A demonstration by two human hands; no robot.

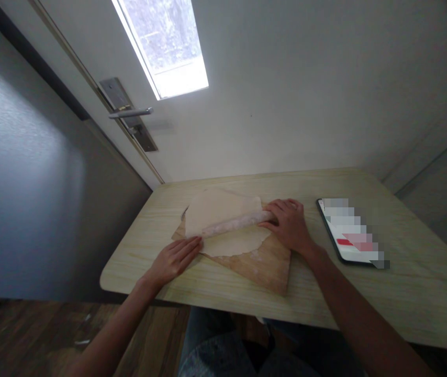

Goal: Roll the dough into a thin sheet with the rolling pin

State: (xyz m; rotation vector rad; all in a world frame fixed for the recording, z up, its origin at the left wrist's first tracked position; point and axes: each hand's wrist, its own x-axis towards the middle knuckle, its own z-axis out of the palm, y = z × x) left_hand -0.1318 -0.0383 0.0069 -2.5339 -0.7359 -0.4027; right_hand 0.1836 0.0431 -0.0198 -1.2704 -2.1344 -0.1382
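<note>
A flour-dusted rolling pin (235, 225) lies across a wide, thin sheet of dough (223, 204), tilted slightly up towards the right. Its left end goes under the fingers of my left hand (174, 260), which are pressed together over it. At the other end, my right hand (289, 222) is wrapped round the pin, thumb on the near side. Dough shows on both sides of the pin, with an uneven edge. Beneath it is a wooden board (263, 267), its near right corner bare and lightly floured. Both ends of the pin are largely hidden by my hands.
The pale wood-grain table (137, 267) stands against a white door (286, 94) with a metal handle (131, 112). A phone (351, 235) with a lit, partly blurred screen lies right of my right hand. My legs are below the table's near edge.
</note>
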